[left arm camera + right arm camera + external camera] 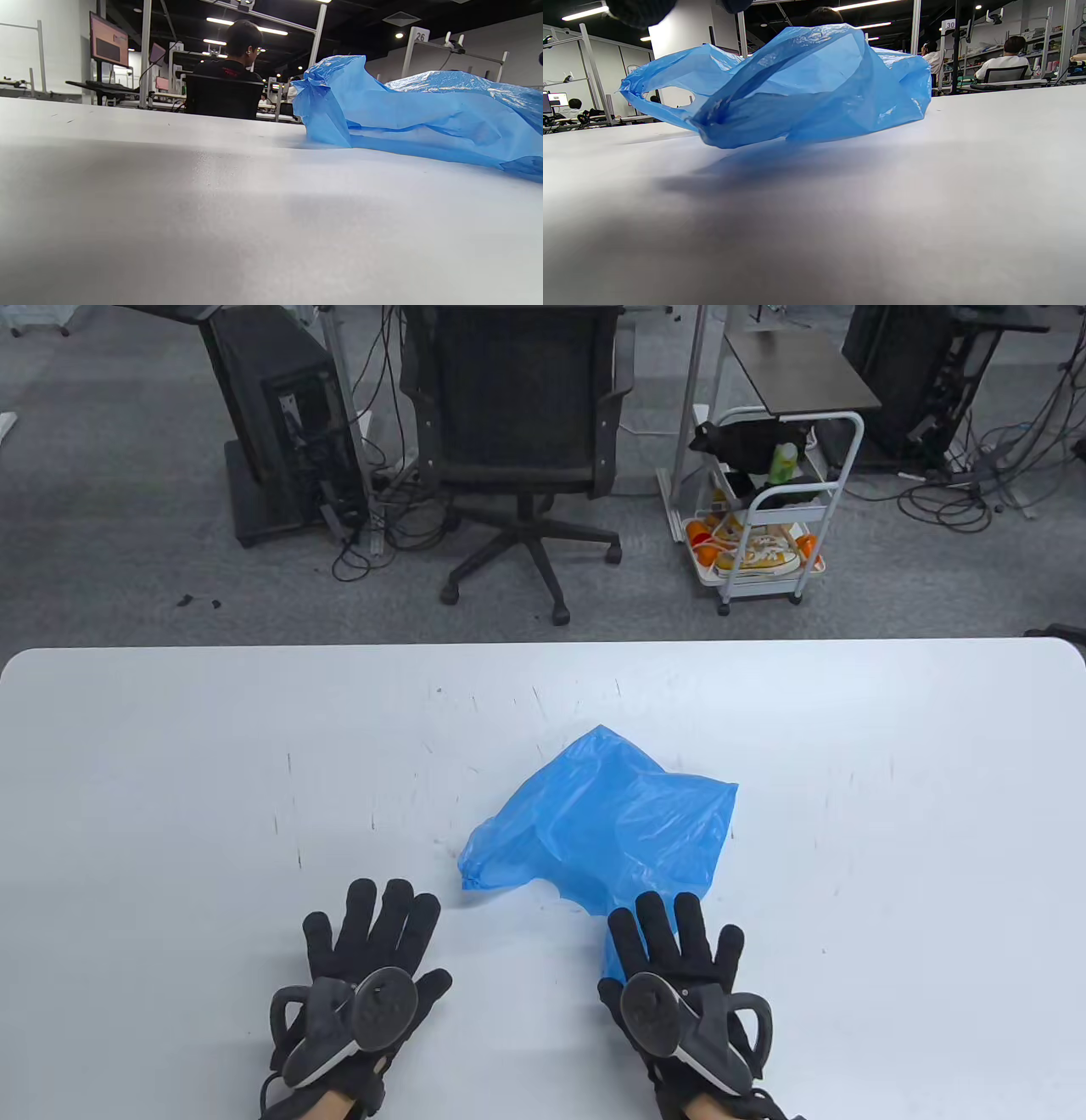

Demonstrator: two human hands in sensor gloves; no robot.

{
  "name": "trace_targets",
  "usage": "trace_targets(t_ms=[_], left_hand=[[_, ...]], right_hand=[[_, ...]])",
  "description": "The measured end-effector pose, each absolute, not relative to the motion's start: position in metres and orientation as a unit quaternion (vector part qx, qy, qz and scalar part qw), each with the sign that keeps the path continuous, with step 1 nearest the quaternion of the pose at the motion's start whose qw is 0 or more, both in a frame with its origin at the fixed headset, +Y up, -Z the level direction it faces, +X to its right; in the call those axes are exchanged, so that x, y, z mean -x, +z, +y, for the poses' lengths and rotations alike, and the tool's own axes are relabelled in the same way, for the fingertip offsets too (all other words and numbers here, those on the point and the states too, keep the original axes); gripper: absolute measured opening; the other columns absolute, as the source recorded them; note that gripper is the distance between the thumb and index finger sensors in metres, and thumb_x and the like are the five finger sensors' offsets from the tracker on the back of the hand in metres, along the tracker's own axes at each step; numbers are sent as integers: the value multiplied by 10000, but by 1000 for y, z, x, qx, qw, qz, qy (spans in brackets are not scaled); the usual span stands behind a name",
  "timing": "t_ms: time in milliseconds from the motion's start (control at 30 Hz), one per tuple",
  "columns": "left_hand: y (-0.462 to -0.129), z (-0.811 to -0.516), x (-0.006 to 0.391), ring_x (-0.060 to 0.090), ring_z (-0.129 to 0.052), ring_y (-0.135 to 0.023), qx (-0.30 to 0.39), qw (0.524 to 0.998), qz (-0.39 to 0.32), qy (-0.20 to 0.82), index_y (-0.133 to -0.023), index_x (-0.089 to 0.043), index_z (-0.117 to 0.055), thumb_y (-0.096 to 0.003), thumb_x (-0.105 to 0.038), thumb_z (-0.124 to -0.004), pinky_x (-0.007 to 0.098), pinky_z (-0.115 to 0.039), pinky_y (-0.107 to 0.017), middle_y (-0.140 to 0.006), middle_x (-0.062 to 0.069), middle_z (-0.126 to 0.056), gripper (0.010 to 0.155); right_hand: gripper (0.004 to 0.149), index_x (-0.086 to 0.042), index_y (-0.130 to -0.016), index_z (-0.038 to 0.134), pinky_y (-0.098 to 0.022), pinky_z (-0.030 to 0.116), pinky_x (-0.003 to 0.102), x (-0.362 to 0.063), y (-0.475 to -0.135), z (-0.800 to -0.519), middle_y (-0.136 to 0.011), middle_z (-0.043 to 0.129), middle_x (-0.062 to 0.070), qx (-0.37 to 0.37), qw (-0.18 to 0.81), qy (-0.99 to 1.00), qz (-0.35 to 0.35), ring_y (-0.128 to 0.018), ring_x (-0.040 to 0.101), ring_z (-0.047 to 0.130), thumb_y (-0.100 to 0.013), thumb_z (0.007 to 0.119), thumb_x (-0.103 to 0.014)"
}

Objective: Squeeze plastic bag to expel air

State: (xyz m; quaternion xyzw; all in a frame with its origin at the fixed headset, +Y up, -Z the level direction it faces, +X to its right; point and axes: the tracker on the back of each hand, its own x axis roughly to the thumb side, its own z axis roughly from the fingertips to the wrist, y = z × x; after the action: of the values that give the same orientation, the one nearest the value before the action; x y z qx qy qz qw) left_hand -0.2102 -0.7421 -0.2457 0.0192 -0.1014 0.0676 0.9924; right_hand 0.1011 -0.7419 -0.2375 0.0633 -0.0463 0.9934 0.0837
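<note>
A crumpled, partly puffed blue plastic bag (607, 819) lies on the white table (170, 780), right of centre. It also shows in the left wrist view (424, 114) and the right wrist view (797, 84). My left hand (373, 937) lies flat, fingers spread, palm down on the table, apart from the bag's left end. My right hand (674, 946) lies flat with fingers spread; its fingertips overlap the bag's near strip, which runs under the hand. Neither hand grips anything.
Beyond the table's far edge stand an office chair (522, 432), a black equipment stand (284, 424) and a white cart (764, 517) with fruit and shoes. The table surface has fine scratch marks.
</note>
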Motion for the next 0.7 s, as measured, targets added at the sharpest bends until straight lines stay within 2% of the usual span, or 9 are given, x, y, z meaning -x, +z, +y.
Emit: trace_targets(t_ms=[700], left_hand=[[-246, -742, 212, 328, -120, -1173, -24, 992, -101, 71, -1130, -399, -239, -473, -632, -583, 731, -179, -769, -1257, -48, -195, 777]], right_hand=[[694, -313, -1097, 381, -666, 147, 741, -105, -239, -741, -1216, 257, 12, -51, 98, 993, -36, -1087, 372, 109, -483, 620, -532]])
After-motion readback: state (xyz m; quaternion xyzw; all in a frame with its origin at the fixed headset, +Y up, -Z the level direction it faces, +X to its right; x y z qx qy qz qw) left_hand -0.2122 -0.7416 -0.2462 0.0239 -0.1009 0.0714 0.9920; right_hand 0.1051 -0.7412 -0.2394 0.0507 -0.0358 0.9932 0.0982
